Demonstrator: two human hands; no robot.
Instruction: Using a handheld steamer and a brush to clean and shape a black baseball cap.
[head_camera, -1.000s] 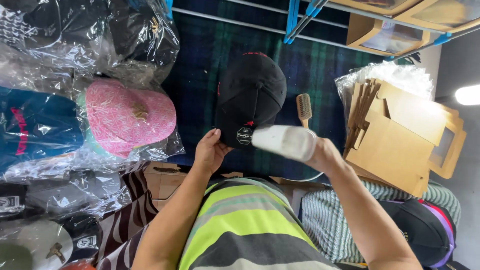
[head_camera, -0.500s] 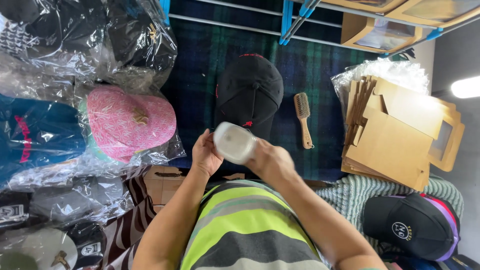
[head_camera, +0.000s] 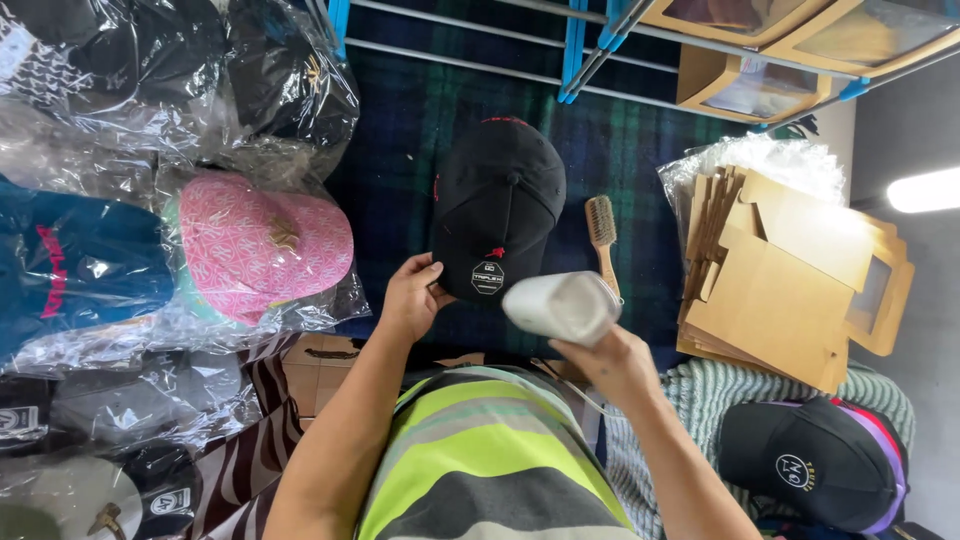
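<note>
Plaid blanket (head_camera: 420, 130) fills the middle of the view, dark green and blue, spread flat as the work surface. At 9 o'clock sits a heap of bagged caps (head_camera: 150, 110), clear plastic over each one, likely to keep them clean; the pink cap (head_camera: 260, 245) lies on top in its own bag with a blue cap (head_camera: 70, 265) beside it. At 3 o'clock, a stack of flat cartons (head_camera: 790, 280) leans on a wad of plastic, unfolded and within reach of the right arm. At 12 o'clock, a metal rack (head_camera: 590, 45) with blue joints carries made-up window boxes (head_camera: 745, 80).

Dead centre, the black cap (head_camera: 500, 205) lies crown up on the blanket, brim pointing back at 6 o'clock toward the person. The left hand (head_camera: 410, 295) pinches the brim edge at about 7 o'clock of the cap, fingers curled on it, which pins the cap so it cannot slide. The right hand (head_camera: 610, 365) is wrapped around the handle end of a white roller (head_camera: 560, 305), held just off the brim at 5 o'clock, apart from the fabric as far as I can tell. A wooden brush (head_camera: 602, 235) rests on the blanket just right of the cap, bristles sideways, parked close by. At 4 o'clock, a second black cap (head_camera: 810, 470) with purple trim sits on a knitted cloth (head_camera: 690, 400).
</note>
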